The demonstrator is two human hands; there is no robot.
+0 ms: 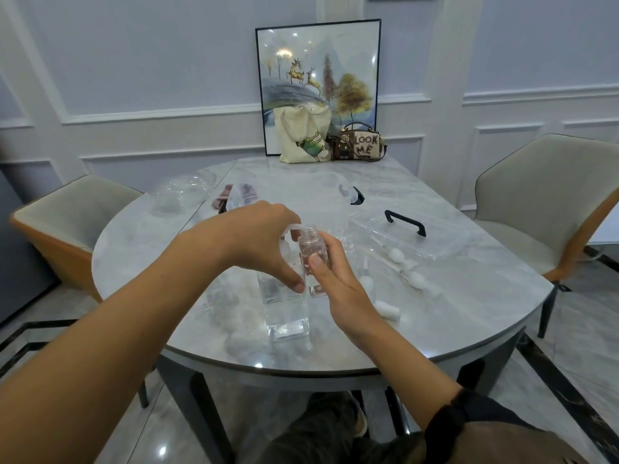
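Observation:
My right hand (335,276) grips a small clear bottle (310,249) with an open threaded neck, held upright above the marble table (452,296). My left hand (258,239) reaches over it from the left and holds a white pump cap (290,229) beside the bottle's mouth, its thumb stretched down in front. A taller clear square bottle (288,316) stands on the table just below both hands.
White pump heads (415,277) and a white cap (388,309) lie to the right. A clear box lid with a black handle (405,222) sits beyond. Clear plastic packaging (187,192), a tote bag (303,135), a handbag (360,145) and a framed picture (318,61) stand farther back. Chairs flank the table.

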